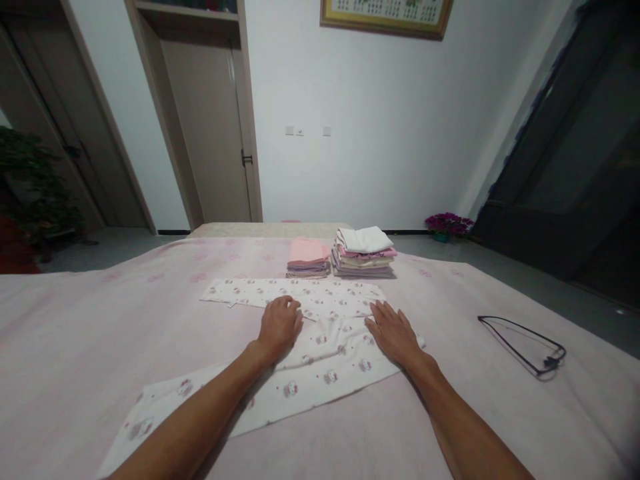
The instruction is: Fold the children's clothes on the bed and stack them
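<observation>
A pair of white pants (pixel 330 378) with a small cartoon cat print lies spread on the pink sheet, its two legs pointing left and apart. My left hand (pixel 281 325) rests on it near where the legs meet, fingers slightly bent and pressed down on the cloth. Toward the waist end on the right, my right hand (pixel 393 332) lies flat with its fingers stretched out. Neither hand grips anything that I can see. Part of the near leg is hidden under my left forearm.
Beyond the pants stand a low stack of folded pink clothes (pixel 308 253) and a taller folded stack (pixel 364 252) topped with white. A black wire hanger-like frame (pixel 523 343) lies at the right on the pink sheet (pixel 440 303). Purple flowers (pixel 449 224) stand on the floor behind.
</observation>
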Available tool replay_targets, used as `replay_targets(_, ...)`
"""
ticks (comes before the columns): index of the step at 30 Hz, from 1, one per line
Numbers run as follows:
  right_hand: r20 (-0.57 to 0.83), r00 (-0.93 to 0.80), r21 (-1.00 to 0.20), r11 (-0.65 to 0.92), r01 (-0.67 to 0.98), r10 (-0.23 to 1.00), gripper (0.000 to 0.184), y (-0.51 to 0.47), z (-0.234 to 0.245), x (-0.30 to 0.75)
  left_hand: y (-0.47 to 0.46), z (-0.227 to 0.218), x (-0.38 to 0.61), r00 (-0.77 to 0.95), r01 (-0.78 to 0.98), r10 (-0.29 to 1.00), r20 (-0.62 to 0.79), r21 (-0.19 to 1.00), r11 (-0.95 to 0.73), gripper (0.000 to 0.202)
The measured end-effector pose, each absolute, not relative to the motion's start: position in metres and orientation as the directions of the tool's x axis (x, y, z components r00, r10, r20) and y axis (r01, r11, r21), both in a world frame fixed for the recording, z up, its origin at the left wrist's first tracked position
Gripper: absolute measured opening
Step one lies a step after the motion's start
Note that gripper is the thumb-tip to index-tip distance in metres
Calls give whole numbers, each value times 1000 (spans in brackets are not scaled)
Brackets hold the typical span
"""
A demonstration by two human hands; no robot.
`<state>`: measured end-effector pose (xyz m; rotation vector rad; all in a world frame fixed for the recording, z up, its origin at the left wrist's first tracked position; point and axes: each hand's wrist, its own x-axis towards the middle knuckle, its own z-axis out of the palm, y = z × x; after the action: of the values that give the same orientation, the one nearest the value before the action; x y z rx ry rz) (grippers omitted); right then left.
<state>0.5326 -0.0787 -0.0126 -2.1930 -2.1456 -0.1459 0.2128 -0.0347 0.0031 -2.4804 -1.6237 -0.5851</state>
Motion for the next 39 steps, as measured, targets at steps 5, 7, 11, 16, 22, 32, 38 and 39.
replay_targets(5,113,30,12,-31,999,993,65,-75,-17,534,10,-10,137,216,963,947,238,110,-248,55)
replay_targets(7,110,32,20,-35,999,993,65,-74,-18,534,24,-17,100,167,976,969,181,107,-188,58)
replay_targets(11,110,43,32,-47,998,993,65,-73,-19,534,38,-27,33,19,997,996,87,75,-25,65)
replay_targets(16,117,44,30,-48,998,992,64,-73,-22,535,37,-33,-20,-110,994,990,92,38,107,68)
replay_targets(22,126,43,26,-47,999,991,64,-74,-21,535,33,-41,-42,-168,986,982,92,9,168,69)
replay_targets(32,146,63,4,-64,998,987,58,-75,-11,531,37,-22,-30,-172,980,965,197,137,147,57)
replay_targets(38,146,124,-101,-110,989,981,48,-50,19,541,73,-10,-22,-168,965,971,167,229,128,54)
replay_targets(39,150,174,-124,-156,980,973,47,-42,23,545,80,-9,-21,-157,964,975,158,239,117,51)
